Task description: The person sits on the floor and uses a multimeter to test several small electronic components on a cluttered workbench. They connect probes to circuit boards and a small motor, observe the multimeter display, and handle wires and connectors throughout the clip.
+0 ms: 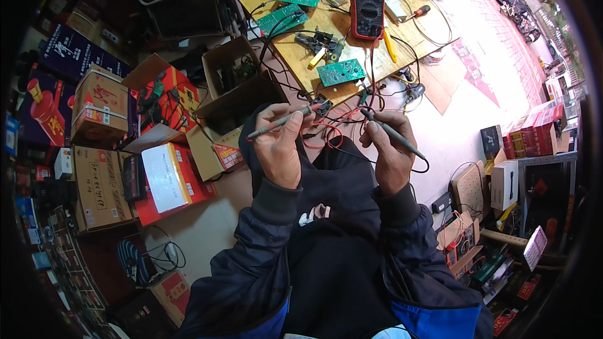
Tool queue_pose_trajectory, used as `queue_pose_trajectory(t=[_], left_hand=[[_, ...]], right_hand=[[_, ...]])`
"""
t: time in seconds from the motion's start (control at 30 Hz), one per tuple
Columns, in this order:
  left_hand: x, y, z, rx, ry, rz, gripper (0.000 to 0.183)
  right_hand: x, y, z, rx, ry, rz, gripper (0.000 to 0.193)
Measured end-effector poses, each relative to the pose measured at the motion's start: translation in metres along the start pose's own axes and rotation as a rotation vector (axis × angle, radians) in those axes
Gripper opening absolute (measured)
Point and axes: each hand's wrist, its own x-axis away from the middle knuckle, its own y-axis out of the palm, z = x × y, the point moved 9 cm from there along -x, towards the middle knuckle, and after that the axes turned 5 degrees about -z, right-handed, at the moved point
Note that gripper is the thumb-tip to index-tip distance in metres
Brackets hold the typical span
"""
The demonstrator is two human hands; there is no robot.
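In my left hand is a grey test probe with a red end, pinched between thumb and fingers and slanting up to the right. A second grey probe with a black tip is gripped by my right hand, its tip pointing up and left. Both hands are above my lap, apart from each other. Red and black leads loop between them. Past the hands, a red multimeter rests on the wooden table. A green circuit board lies at the table's near edge, close to a small black part.
More green circuit boards, pliers, a yellow-handled tool and a screwdriver lie on the wooden table. Open cardboard boxes stand at the left. Shelves with boxes fill the right side.
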Motion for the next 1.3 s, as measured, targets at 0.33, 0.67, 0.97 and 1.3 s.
queue_pose_trajectory(t=[0.33,0.67,0.97,1.3], left_hand=[[0.074,0.050,-0.049,0.632,-0.612,-0.213,0.031],[0.133,0.064,-0.037,0.055,-0.800,-0.571,0.027],[0.125,0.083,0.000,-0.614,-0.100,-0.765,0.018],[0.053,0.045,0.035,0.047,-0.098,-0.414,0.036]], right_hand=[[0.021,0.021,-0.018,-0.198,0.023,-0.193,0.042],[0.053,-0.040,-0.048,-0.055,0.047,-0.073,0.041],[0.099,-0.021,-0.072,0.085,-0.055,-0.420,0.040],[0.125,-0.045,-0.038,0.016,0.623,-0.644,0.038]])
